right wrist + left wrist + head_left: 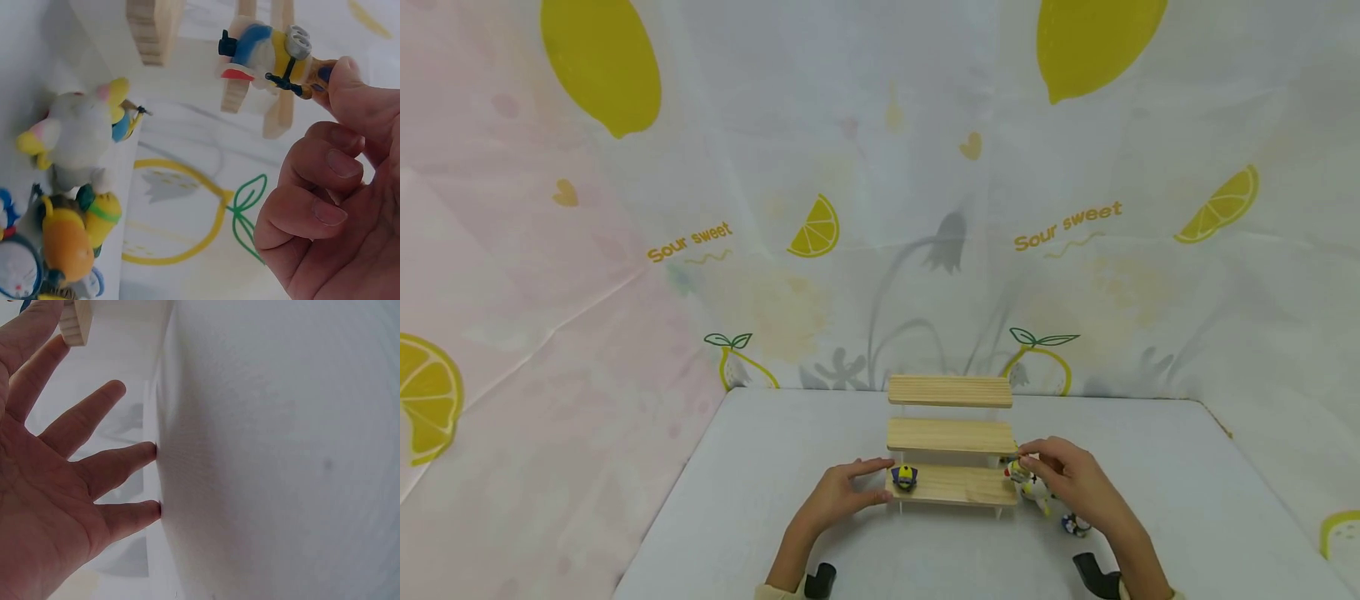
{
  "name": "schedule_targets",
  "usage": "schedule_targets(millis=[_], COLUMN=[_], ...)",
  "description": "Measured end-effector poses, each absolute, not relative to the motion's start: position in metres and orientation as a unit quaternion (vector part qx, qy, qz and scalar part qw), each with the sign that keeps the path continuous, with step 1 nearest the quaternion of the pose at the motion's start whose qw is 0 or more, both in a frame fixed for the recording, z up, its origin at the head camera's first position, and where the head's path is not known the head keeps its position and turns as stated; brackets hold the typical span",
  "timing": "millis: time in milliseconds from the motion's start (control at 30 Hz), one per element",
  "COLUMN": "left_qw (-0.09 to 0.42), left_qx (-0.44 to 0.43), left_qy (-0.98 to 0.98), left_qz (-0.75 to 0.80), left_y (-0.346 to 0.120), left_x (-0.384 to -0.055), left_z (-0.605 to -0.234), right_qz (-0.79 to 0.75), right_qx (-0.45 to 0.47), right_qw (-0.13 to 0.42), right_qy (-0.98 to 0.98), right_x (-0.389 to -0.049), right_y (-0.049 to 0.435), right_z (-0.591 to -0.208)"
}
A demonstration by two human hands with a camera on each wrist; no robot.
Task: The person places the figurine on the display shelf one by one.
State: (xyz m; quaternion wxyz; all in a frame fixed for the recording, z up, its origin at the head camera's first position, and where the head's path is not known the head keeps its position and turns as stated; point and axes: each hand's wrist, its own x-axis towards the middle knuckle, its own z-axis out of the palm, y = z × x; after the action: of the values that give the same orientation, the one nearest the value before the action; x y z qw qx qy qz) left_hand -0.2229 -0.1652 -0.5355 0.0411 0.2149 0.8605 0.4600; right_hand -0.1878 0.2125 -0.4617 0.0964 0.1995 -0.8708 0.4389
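Twice over I can read the words "Sour sweet", printed in orange-yellow on the lemon-patterned cloth [880,192]. The first lettering [690,242] sits well above the left hand [847,493] and off to its left, with a small wavy line [709,257] running under the second word. The second lettering [1068,227] stands well above the right hand [1063,471], almost straight over it, and has a similar squiggle [1075,244] beneath. Both begin with a capital S, carry on in small letters, and climb as they run from left to right.
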Motion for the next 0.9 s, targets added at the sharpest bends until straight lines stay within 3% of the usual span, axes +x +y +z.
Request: schedule_targets(millis=[167,900], left_qw=[0.041,0.040], left_qx=[0.216,0.216], left_qy=[0.859,0.858], left_qz=[0.462,0.463], left_y=[-0.166,-0.166], left_x=[-0.223,-0.224], left_z=[-0.535,-0.537], right_qz=[0.448,0.478], right_qx=[0.231,0.311], right_qw=[0.104,0.032], right_qy=[-0.857,-0.821], right_x=[-0.195,-0.213], right_y=[0.203,0.159], right_z=[-0.463,-0.463])
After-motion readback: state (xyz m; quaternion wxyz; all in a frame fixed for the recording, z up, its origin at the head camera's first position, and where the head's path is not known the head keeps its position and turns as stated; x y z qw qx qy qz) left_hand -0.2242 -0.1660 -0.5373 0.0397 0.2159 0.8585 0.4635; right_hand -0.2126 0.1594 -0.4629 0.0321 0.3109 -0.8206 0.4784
